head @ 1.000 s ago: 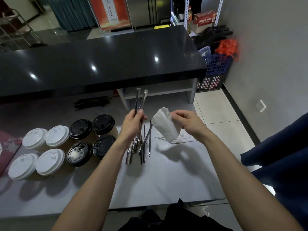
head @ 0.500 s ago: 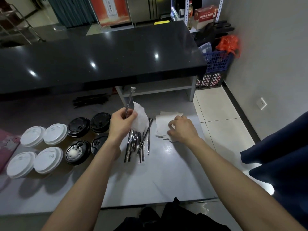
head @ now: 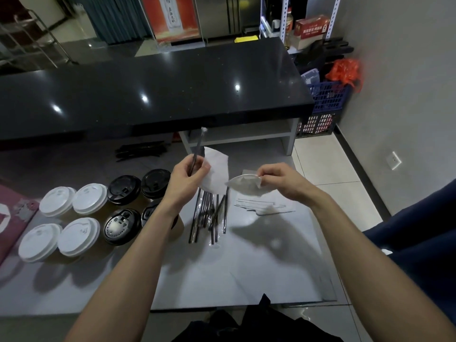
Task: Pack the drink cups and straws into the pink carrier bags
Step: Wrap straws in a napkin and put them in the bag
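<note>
My left hand point(head: 188, 177) pinched a straw point(head: 197, 151) and napkin point(head: 217, 169); my right hand point(head: 278, 180) pinched another napkin point(head: 243, 185); either thin sheet could have slipped free.

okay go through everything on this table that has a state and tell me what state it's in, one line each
left hand: grips one straw upright plus a white napkin
right hand: pinches a second napkin, lifted off the table
white-lid cups: four, lidded, upright
black-lid cups: four, lidded, upright, one partly hidden by the left arm
loose straws: lying in a heap on the table
napkin stack: flat on the table
</note>
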`<state>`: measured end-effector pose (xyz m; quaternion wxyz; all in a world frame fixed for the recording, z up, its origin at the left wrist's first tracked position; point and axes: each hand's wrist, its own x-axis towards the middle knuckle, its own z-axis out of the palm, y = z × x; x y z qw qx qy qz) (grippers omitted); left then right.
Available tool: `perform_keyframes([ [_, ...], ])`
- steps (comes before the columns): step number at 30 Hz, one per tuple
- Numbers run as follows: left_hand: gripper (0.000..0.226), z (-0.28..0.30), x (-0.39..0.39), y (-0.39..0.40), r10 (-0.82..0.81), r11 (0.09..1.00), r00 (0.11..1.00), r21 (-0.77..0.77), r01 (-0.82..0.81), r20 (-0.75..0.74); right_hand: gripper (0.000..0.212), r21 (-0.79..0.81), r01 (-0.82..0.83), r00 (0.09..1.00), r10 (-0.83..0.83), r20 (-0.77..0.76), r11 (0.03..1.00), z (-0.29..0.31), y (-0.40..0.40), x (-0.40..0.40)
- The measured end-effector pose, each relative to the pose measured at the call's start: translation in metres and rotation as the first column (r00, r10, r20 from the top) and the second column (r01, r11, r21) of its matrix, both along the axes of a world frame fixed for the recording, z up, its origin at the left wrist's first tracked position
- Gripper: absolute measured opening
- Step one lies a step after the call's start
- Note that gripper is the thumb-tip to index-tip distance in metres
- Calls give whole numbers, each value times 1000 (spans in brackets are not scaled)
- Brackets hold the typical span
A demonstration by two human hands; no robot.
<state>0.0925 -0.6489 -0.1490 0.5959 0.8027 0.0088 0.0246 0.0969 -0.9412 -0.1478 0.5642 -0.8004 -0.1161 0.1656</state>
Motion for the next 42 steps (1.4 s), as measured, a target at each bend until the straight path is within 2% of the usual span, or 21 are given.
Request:
perform_keyframes([
  [2, 15, 7, -1, -9, -105, 994, 994, -32, 104, -26, 12, 126, -54, 994, 65, -83, 991, 10, 5, 1],
  [5, 6, 9, -1, -17, -219, 975, 973, -65, 214, -71, 17, 198, -15, 991, 42, -131, 980, 11, 16, 4],
  [8, 10, 9, -3, -17, -292, 949, 951, -158, 274, -106, 28, 167, 66, 991, -46, -122, 984, 8, 21, 8],
  [10, 24, 11, -7, -17, -314, 941, 943, -171, 293, -110, 30, 118, 81, 992, -69, -101, 990, 7, 24, 10],
  [12, 34, 13, -8, -17, -311, 944, 944, -150, 293, -113, 26, 53, 87, 994, -83, -67, 995, 7, 30, 10],
  [14, 30, 12, -8, -11, -308, 949, 945, -104, 297, -108, 13, 50, 169, 986, -170, -1, 984, 7, 34, 10],
  [15, 28, 12, -9, -6, -309, 950, 944, -93, 299, -118, 15, 74, 207, 977, -210, 33, 975, 9, 35, 11],
  [16, 27, 14, -9, 0, -310, 950, 942, -89, 300, -131, 33, 94, 204, 977, -209, 47, 974, 10, 34, 11],
  [18, 23, 19, -12, 14, -319, 947, 936, -92, 308, -149, 66, 134, 88, 996, -84, -41, 987, 14, 39, 11],
  [19, 20, 22, -14, 21, -329, 944, 931, -93, 318, -160, 72, 125, 11, 996, 0, -88, 992, 17, 45, 11],
  [20, 19, 27, -17, 27, -334, 942, 926, -91, 322, -177, 66, 94, -58, 993, 67, -102, 994, 19, 53, 11],
  [22, 22, 36, -24, 39, -300, 954, 933, -74, 291, -197, 29, 10, -121, 991, 121, -57, 993, 25, 71, 14],
  [23, 25, 42, -27, 46, -244, 970, 951, -50, 239, -189, 14, -1, -100, 995, 100, -28, 995, 30, 81, 15],
  [24, 26, 48, -30, 53, -153, 988, 972, -21, 152, -176, 7, 1, -53, 999, 53, 3, 999, 33, 89, 17],
  [25, 25, 55, -32, 60, -45, 999, 984, -9, 44, -170, 7, 15, 17, 999, -17, 30, 1000, 39, 98, 18],
  [27, 25, 70, -31, 76, 110, 988, 973, -87, -130, -205, 7, 91, 146, 986, -153, 73, 985, 52, 118, 20],
  [30, 18, 89, -29, 104, 203, 966, 961, -121, -227, -186, 6, 182, 259, 947, -287, 145, 949, 70, 157, 24],
  [32, 23, 96, -30, 130, 166, 982, 979, -76, -176, -116, 7, 209, 319, 917, -357, 179, 924, 77, 192, 25],
  [35, 26, 101, -34, 171, 16, 996, 996, -89, -24, -91, 10, 244, 331, 906, -379, 187, 912, 84, 258, 16],
  [40, 20, 105, -33, 243, -168, 983, 981, -93, 159, -99, 12, 419, 266, 944, -324, 71, 868, 83, 353, -11],
  [42, 18, 103, -34, 268, -233, 968, 962, -123, 216, -143, 13, 480, 289, 947, -320, -17, 828, 83, 379, -22],
])
